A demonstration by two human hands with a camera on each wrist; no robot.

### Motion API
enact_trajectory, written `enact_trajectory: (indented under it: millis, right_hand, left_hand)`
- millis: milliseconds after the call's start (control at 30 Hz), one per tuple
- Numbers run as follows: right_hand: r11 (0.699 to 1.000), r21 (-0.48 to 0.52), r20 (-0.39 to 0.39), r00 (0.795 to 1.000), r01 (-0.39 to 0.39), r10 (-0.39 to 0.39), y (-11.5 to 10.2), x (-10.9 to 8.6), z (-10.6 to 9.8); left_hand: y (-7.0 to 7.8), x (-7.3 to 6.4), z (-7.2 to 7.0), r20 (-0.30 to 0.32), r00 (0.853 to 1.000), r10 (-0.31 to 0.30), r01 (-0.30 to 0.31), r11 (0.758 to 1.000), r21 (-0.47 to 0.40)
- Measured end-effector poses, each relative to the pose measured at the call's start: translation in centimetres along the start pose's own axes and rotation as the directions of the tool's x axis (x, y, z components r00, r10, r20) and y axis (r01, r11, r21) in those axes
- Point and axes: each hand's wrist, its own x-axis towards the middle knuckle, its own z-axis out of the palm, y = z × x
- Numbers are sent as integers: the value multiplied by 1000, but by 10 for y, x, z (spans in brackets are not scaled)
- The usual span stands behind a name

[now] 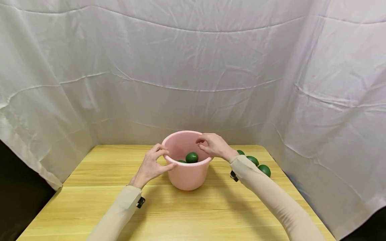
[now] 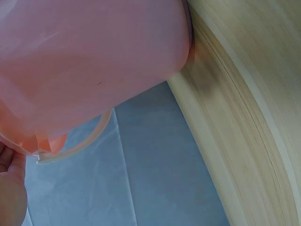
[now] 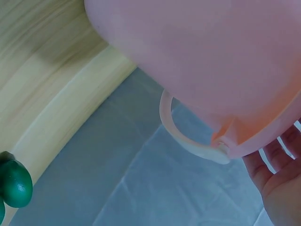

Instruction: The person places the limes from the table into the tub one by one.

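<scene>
A pink bucket point(image 1: 188, 175) stands upright on the wooden table, and a glossy dark green avocado point(image 1: 192, 157) shows inside it. Part of another green avocado point(image 1: 182, 161) peeks over the front rim. My left hand point(image 1: 152, 164) holds the bucket's left rim, thumb at the front and fingers farther back. Over the right rim reaches my right hand point(image 1: 215, 145), its fingers loosely bent above the bucket's inside with nothing seen in them. In the right wrist view, the fingers point(image 3: 277, 155) pass behind the rim, and their tips are hidden.
To the right of the bucket, partly behind my right forearm, lie three green avocados point(image 1: 264, 170). A pale handle point(image 3: 188, 143) hangs from the bucket's far side. White cloth point(image 1: 187, 77) hangs behind and beside the wooden table point(image 1: 181, 214).
</scene>
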Motion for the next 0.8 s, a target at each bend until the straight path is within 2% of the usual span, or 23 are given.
enact_trajectory:
  millis: [333, 500, 600, 700, 800]
  right_hand:
    - [995, 101, -110, 994, -16, 28, 9, -10, -3]
    - [982, 187, -158, 985, -35, 65, 12, -19, -5]
    - [965, 256, -200, 974, -50, 103, 16, -26, -5]
    - [938, 338, -245, 956, -69, 159, 21, -35, -3]
    - [922, 377, -284, 937, -87, 205, 26, -46, -1]
  left_hand:
    - [1, 0, 0, -23, 1000, 19, -19, 1000, -16]
    - [1, 0, -1, -10, 1000, 2, -2, 1000, -10]
    - [0, -1, -1, -7, 1000, -3, 3, 1000, -5]
    - [0, -1, 0, -7, 1000, -3, 3, 1000, 1]
    - [1, 0, 0, -9, 1000, -3, 3, 1000, 4]
